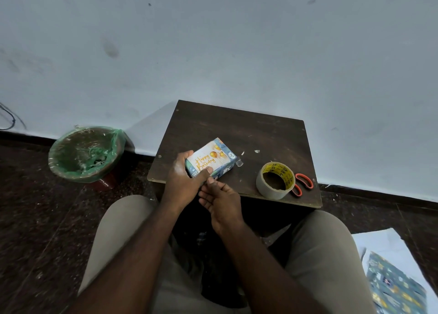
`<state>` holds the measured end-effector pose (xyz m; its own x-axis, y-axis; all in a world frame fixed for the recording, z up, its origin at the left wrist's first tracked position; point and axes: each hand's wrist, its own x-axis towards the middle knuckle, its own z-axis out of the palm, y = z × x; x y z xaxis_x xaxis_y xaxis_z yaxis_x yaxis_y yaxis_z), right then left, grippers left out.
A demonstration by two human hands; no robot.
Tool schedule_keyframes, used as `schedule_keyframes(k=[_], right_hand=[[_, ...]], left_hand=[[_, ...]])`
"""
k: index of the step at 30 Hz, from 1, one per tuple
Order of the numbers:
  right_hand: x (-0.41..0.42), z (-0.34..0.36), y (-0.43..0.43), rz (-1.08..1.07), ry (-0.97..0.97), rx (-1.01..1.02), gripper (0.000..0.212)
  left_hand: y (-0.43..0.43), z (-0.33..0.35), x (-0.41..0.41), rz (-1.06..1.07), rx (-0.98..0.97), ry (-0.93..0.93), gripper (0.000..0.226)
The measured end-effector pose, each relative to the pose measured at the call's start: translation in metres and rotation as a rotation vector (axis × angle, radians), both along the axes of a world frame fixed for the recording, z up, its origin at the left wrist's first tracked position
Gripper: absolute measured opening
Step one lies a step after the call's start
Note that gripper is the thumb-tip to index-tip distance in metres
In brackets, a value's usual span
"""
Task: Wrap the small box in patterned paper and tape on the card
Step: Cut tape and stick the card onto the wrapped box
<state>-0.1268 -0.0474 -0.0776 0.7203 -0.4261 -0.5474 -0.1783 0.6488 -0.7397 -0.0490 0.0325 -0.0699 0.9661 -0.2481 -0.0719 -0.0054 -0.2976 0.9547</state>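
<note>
bin point(55, 164): green liner point(113, 138), scraps point(97, 161) inside | box point(225, 170): near-left on table point(237, 129), card point(208, 159) on top, long axis near-left to far-right | left hand point(184, 183): grips near end, thumb on card | right hand point(221, 200): relaxed, empty, beside box

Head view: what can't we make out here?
All head view.
Clear tape on the card: too small to see.
Near corner of the box: under the left hand.
Whether the right hand pinches tape: too small.
Blades of the scissors: behind the tape roll.
Rest of the patterned paper: cut by frame edge.
</note>
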Motion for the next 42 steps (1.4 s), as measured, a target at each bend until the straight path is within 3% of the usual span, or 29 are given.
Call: schedule_keyframes(k=[6, 11, 16, 23, 30, 33, 38, 40, 42], right_hand=[[-0.002, -0.002, -0.007, 0.081, 0.033, -0.093, 0.034], [-0.001, -0.002, -0.017, 0.155, 0.058, -0.144, 0.022], [-0.002, -0.007, -0.018, 0.137, 0.14, -0.284, 0.031], [-0.003, 0.0, -0.015, 0.143, 0.113, -0.314, 0.019], [-0.002, 0.014, -0.024, 0.237, 0.234, -0.432, 0.011], [-0.005, 0.027, -0.031, 0.319, 0.245, -0.735, 0.013], [-0.022, 0.068, -0.065, 0.263, 0.158, -1.32, 0.009], [-0.027, 0.075, -0.087, 0.251, 0.203, -1.509, 0.024], [-0.03, 0.073, -0.105, 0.347, 0.294, -1.571, 0.048]], left_hand=[[-0.002, 0.0, 0.001, -0.002, -0.003, -0.003, 0.06], [-0.002, -0.002, 0.004, 0.02, -0.018, 0.016, 0.054], [-0.004, -0.003, 0.005, 0.024, -0.02, 0.017, 0.048], [-0.002, -0.003, 0.008, 0.08, -0.037, 0.004, 0.033], [-0.004, -0.006, 0.001, 0.161, -0.099, 0.05, 0.03], [-0.003, -0.004, -0.001, 0.228, -0.069, 0.018, 0.041], [-0.002, 0.011, -0.004, 0.372, -0.042, -0.425, 0.037], [-0.005, 0.02, -0.011, 0.349, -0.104, -0.516, 0.029], [-0.008, 0.026, -0.017, 0.281, -0.163, -0.524, 0.021]])
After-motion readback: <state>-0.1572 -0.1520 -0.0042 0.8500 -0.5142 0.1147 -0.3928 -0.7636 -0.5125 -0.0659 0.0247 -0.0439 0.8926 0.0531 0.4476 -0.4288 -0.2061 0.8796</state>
